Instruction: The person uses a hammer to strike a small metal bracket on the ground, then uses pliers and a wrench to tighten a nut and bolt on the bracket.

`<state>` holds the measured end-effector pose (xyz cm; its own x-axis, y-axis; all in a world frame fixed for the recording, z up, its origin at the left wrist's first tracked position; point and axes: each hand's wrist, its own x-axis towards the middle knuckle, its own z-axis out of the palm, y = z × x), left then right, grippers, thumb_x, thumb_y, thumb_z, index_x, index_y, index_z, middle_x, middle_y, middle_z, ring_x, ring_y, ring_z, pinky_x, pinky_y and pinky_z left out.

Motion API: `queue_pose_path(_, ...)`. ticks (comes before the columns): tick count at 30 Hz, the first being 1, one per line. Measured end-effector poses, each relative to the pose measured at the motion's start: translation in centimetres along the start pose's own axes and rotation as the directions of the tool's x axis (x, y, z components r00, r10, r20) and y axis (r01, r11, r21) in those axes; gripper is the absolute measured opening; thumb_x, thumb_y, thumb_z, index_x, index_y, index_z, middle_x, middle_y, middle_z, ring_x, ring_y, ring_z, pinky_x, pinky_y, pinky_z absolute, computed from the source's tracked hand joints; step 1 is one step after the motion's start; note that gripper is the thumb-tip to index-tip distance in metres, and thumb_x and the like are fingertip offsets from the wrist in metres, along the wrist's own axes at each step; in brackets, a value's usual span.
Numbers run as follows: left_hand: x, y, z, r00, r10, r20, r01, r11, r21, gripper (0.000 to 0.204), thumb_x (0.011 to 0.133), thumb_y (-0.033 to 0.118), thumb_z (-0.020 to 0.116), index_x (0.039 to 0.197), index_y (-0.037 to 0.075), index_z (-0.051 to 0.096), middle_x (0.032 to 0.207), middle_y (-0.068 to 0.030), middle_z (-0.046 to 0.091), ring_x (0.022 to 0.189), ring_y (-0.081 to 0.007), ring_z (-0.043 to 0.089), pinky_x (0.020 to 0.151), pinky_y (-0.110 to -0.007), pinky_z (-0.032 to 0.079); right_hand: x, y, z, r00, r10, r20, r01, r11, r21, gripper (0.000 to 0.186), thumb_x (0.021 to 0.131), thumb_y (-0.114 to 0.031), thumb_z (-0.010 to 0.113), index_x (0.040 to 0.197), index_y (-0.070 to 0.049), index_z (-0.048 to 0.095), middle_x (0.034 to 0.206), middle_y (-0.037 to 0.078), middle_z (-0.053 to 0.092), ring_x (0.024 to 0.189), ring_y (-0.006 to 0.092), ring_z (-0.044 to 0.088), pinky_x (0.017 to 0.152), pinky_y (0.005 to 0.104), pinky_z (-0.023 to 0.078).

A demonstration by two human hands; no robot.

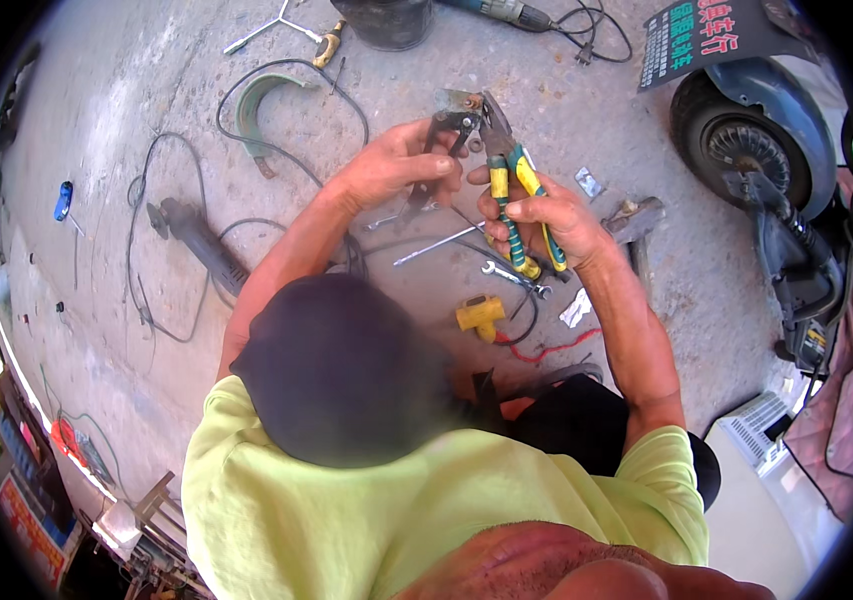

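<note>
My left hand [408,165] is closed around a dark metal part with a rusty end [460,100]. In my right hand [558,222] is a pair of pliers [499,172] with yellow and green handles, held a little apart. The jaws point up, close beside the metal part; whether they grip it cannot be made out. On the floor below my hands lie a long thin metal rod [438,243], a wrench [516,280] and a yellow tool [481,315] by a red wire [551,350].
An angle grinder [191,240] with its cord lies left, near a blue-handled screwdriver [64,203]. A curved green strip [256,112], a three-armed wrench [281,18], a dark bucket [386,22] and a corded drill [506,10] are farther off. A scooter wheel [741,145] stands right, near a hammer [636,218].
</note>
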<state>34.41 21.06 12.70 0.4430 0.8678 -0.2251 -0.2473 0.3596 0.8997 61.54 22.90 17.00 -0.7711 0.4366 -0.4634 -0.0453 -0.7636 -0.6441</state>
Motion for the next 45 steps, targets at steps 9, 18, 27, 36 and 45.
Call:
queue_pose_path(9, -0.4, -0.5, 0.5, 0.908, 0.095, -0.407, 0.015, 0.966, 0.259, 0.026, 0.099, 0.017, 0.062, 0.118, -0.001, 0.064, 0.079, -0.0066, 0.066, 0.065, -0.0142, 0.061, 0.059, -0.031, 0.049, -0.1, 0.4, -0.3, 0.988, 0.14, -0.066, -0.154, 0.935, -0.319, 0.059, 0.097, -0.024, 0.055, 0.151, -0.003, 0.044, 0.137, 0.014, 0.064, 0.121, 0.0239, 0.063, 0.101, 0.0407, 0.049)
queue_pose_path(18, -1.0, -1.0, 0.9, 0.794, 0.464, -0.393, -0.014, 0.659, 0.752, 0.024, 0.094, 0.013, 0.068, 0.115, 0.002, 0.065, 0.078, -0.0144, 0.066, 0.069, -0.0213, 0.064, 0.065, -0.036, 0.051, -0.2, -0.5, 1.3, 0.981, 0.131, 0.145, -0.109, 0.983, -0.147, 0.071, 0.092, -0.033, 0.059, 0.154, -0.002, 0.041, 0.137, 0.018, 0.064, 0.121, 0.0268, 0.064, 0.101, 0.0387, 0.048)
queue_pose_path(27, -0.9, -1.7, 1.5, 0.755, 0.559, -0.341, -0.048, 0.567, 0.823, 0.026, 0.089, 0.013, 0.076, 0.112, 0.002, 0.067, 0.078, -0.0151, 0.068, 0.067, -0.0252, 0.066, 0.062, -0.037, 0.051, 0.1, -0.3, 1.4, 0.971, 0.124, 0.202, -0.115, 0.992, -0.058, 0.081, 0.087, -0.037, 0.064, 0.154, 0.002, 0.039, 0.133, 0.021, 0.064, 0.117, 0.0299, 0.065, 0.097, 0.0396, 0.049)
queue_pose_path(36, -1.1, -2.3, 0.6, 0.804, 0.507, -0.311, -0.03, 0.556, 0.83, 0.024, 0.091, 0.014, 0.074, 0.111, 0.002, 0.068, 0.077, -0.0153, 0.068, 0.066, -0.0274, 0.067, 0.061, -0.037, 0.052, -0.1, 1.9, 1.4, 0.964, 0.103, 0.244, -0.169, 0.948, 0.269, 0.064, 0.091, -0.027, 0.063, 0.147, 0.0, 0.047, 0.112, 0.015, 0.063, 0.099, 0.0291, 0.064, 0.089, 0.042, 0.05)
queue_pose_path(45, -1.7, -0.4, -0.3, 0.946, 0.218, -0.24, 0.06, 0.61, 0.79, 0.024, 0.098, 0.025, 0.066, 0.107, 0.002, 0.068, 0.075, -0.0211, 0.066, 0.067, -0.0374, 0.065, 0.063, -0.043, 0.051, -1.0, 1.5, 0.6, 0.981, 0.185, -0.054, -0.192, 0.957, -0.216, 0.051, 0.094, -0.02, 0.062, 0.141, -0.002, 0.052, 0.1, 0.008, 0.061, 0.09, 0.0184, 0.059, 0.082, 0.0347, 0.049)
